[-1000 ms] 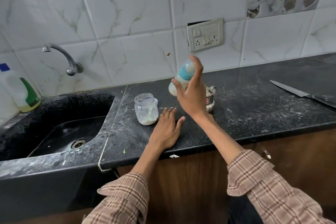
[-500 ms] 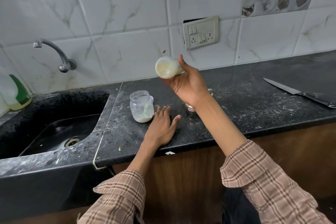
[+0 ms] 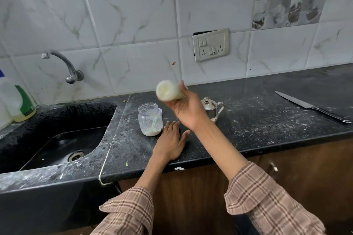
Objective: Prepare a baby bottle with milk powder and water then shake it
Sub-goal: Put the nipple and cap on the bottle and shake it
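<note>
Two hands in frame, and they're well apart in what they're doing. The right hand (image 3: 188, 109) is lifted above the counter (image 3: 257, 131), fingers wrapped round the bottle (image 3: 168, 92), which is tipped over sideways so its pale base faces the camera. It looks milky and blurred, so I'd say this is the shake step, with the powder and water already in. The left hand (image 3: 171, 142) lies flat on the counter, fingers straight, holding nothing, just right of the jar (image 3: 150, 119).

The jar is open, with a bit of white powder at the bottom and a green scoop (image 3: 154, 123) standing in it. A small steel pot (image 3: 211, 108) sits behind the right wrist.

What could go wrong from here:
- I can't see the teat end at all since the hand hides it. If the cap isn't screwed down tight, shaking it on its side like this could spray milk over the counter.
- The grip looks fairly loose around a smooth bottle. If that's so, a hard swing could send it flying, and the sink (image 3: 63, 145) is off to the left.
- The arm swings right above the pot and near the open jar, so a low stroke could knock either one over.
- There's a knife (image 3: 309, 106) far right, but it's well clear.
</note>
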